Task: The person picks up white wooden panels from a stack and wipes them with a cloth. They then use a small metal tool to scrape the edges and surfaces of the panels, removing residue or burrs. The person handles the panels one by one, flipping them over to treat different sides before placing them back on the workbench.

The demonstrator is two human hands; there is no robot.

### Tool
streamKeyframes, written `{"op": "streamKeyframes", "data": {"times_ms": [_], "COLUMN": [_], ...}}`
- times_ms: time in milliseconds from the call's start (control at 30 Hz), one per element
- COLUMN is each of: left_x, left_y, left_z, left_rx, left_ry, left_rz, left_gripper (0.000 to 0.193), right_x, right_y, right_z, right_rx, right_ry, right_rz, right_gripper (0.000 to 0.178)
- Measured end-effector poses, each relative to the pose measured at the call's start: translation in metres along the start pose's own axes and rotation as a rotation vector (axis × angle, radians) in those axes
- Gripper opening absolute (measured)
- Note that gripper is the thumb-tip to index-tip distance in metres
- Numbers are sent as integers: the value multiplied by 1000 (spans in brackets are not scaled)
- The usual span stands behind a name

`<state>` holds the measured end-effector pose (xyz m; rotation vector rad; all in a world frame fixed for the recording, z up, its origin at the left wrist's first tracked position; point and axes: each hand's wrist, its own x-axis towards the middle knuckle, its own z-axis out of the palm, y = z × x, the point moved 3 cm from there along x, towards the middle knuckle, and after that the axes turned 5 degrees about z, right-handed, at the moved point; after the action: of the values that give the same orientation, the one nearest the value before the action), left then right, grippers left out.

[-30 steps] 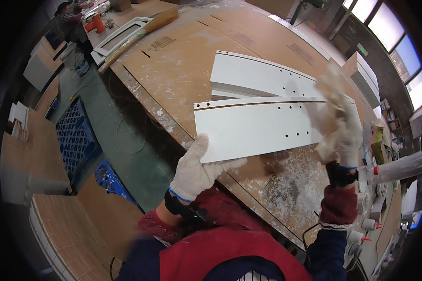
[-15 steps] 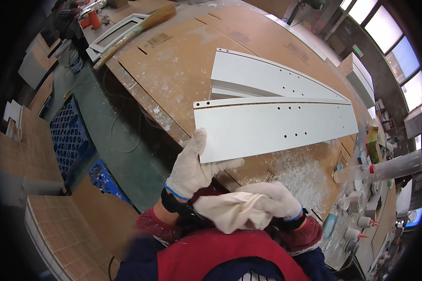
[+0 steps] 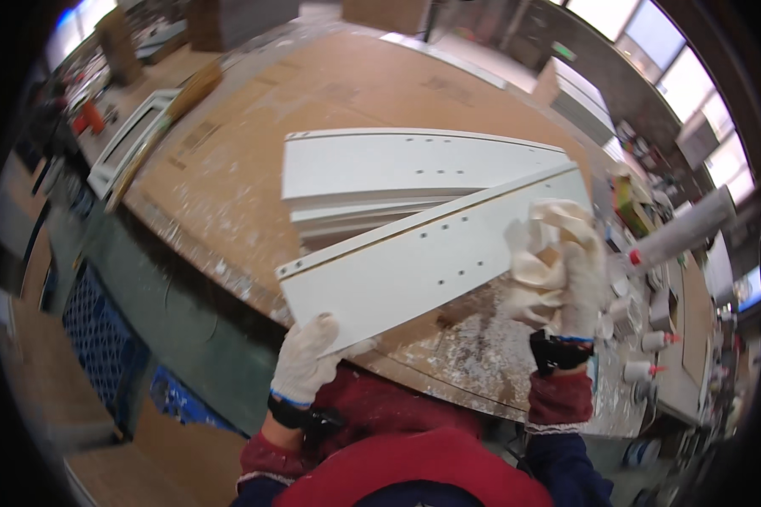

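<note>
A long white board (image 3: 372, 283) with small drilled holes lies slanted in front of me, its far edge showing a brown groove. At its near left corner my left hand (image 3: 304, 359), in a white knit glove, grips the board with the thumb on top. My right hand (image 3: 582, 291), gloved too, holds a bunched cream cloth (image 3: 543, 262) against the board's right end. The cloth hides part of that end and most of my right fingers. Behind the board, more white boards (image 3: 355, 169) lie stacked, partly covered by it.
Brown cardboard (image 3: 254, 110) covers the table, with white flakes (image 3: 473, 359) near its front edge. A broom (image 3: 190, 93) and a white frame (image 3: 127, 144) lie at the far left. Glue bottles (image 3: 638, 372) and a clear tube (image 3: 685, 228) stand on the right. A blue pallet (image 3: 101, 329) is on the floor.
My right hand has moved from near my body to the board's right end, carrying the cloth. The board has tilted, its right end now farther away. The whole view has turned rightward.
</note>
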<state>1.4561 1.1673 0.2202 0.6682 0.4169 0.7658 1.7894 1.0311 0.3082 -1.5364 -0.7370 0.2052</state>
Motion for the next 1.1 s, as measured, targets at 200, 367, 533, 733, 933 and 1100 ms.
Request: {"op": "streamKeyframes", "data": {"times_ms": [200,367,533,733,933,1100], "left_x": [4,-13,-45,-74,-100,-85], "left_y": [-18,-18,-17,31,49,38], "left_z": [-14,-35,-98,-47,-62,-23], "left_rx": [-92,-2,81,342,1829,2143], "left_ry": [137,227,211,225,187,-145], "left_rz": [-10,-24,-31,215,780,1186], "left_gripper": [50,52,61,98,96,59], "right_x": [-25,-33,-53,-75,-80,-87], "right_y": [72,112,103,78,56,59], "right_z": [21,35,35,24,24,24], "right_rx": [561,920,844,851,954,791], "right_ry": [40,-122,-17,70,77,67], "right_rz": [417,565,485,467,495,462], "right_gripper": [37,44,42,40,37,39]}}
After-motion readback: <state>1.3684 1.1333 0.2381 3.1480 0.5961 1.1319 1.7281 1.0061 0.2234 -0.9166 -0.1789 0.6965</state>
